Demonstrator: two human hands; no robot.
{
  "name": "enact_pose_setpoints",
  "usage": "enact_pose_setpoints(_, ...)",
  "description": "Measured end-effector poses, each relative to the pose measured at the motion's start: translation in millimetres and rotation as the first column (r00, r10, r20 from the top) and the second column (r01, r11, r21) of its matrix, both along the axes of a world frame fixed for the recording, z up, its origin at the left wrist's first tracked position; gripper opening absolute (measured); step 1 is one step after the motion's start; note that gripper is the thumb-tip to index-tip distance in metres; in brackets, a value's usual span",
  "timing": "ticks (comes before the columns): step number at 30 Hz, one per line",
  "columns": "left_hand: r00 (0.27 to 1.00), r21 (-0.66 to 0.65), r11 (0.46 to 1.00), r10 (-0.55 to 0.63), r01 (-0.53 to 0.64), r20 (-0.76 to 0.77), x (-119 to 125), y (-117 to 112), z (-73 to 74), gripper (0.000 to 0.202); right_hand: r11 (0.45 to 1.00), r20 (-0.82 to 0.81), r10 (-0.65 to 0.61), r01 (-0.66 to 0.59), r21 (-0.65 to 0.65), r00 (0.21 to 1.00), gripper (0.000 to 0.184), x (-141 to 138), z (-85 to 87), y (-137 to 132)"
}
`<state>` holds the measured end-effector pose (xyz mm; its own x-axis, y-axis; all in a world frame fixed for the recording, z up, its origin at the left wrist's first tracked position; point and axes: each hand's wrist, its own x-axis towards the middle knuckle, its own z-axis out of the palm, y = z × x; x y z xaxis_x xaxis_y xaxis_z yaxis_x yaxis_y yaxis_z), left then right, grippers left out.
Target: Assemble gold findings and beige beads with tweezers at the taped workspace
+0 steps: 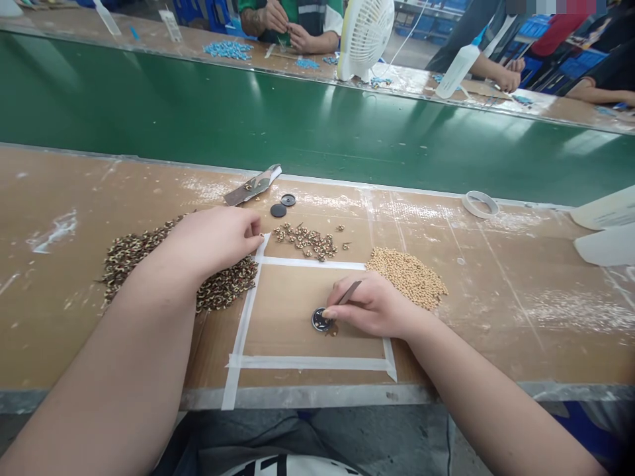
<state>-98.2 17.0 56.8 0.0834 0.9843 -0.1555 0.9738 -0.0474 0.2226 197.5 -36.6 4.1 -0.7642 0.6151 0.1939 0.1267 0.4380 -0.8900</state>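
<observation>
My left hand (pixel 218 238) rests on a large pile of small dark copper-wound parts (pixel 143 254), fingers pinched at the pile's right edge on something too small to make out. My right hand (pixel 372 305) grips a pair of tweezers (pixel 348 293) whose tip points down at a small round black disc (pixel 321 320) lying inside a square of white tape (pixel 248 301) on the brown bench. A small scatter of brass-coloured parts (pixel 310 239) lies behind the square, and a heap of tan beads (pixel 407 276) sits to its right.
Two black discs (pixel 282 205) and a flat metal scoop (pixel 253 186) lie farther back. A tape roll (pixel 480 203) sits right; white sheets (pixel 608 228) at the far right. A green conveyor belt (pixel 297 125) runs behind. Other people's hands (pixel 288 26) work beyond it beside a white fan (pixel 364 33).
</observation>
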Motion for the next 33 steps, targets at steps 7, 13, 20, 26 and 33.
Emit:
enact_pose_setpoints(7,0.965,-0.015,0.995,-0.092,0.099,0.247,22.7,-6.2,8.6,0.013,0.999,-0.011,-0.002,0.003,0.045,1.0,0.022,-1.1,2.3,-0.1)
enact_pose_setpoints(13,0.896,0.007,0.992,-0.118,0.127,0.429,44.1,-10.5,1.7,0.015,0.998,-0.047,-0.027,0.03,0.055,0.998,0.02,-0.9,-0.1,-0.3)
enact_pose_setpoints(20,0.778,0.002,0.986,-0.134,0.169,0.613,62.2,-13.5,-13.9,0.015,0.999,-0.008,-0.023,0.023,0.027,1.0,0.019,1.0,-1.3,0.2)
enact_pose_setpoints(26,0.764,0.022,0.975,-0.186,0.219,0.618,75.0,-16.8,-24.3,0.016,1.0,-0.007,-0.015,0.015,0.02,1.0,0.019,0.2,-1.9,-0.4)
enact_pose_setpoints(33,0.734,0.074,0.962,-0.251,0.264,0.631,82.5,-22.2,-25.9,0.023,1.0,-0.024,-0.012,0.012,0.01,1.0,0.018,0.0,-3.7,-0.7)
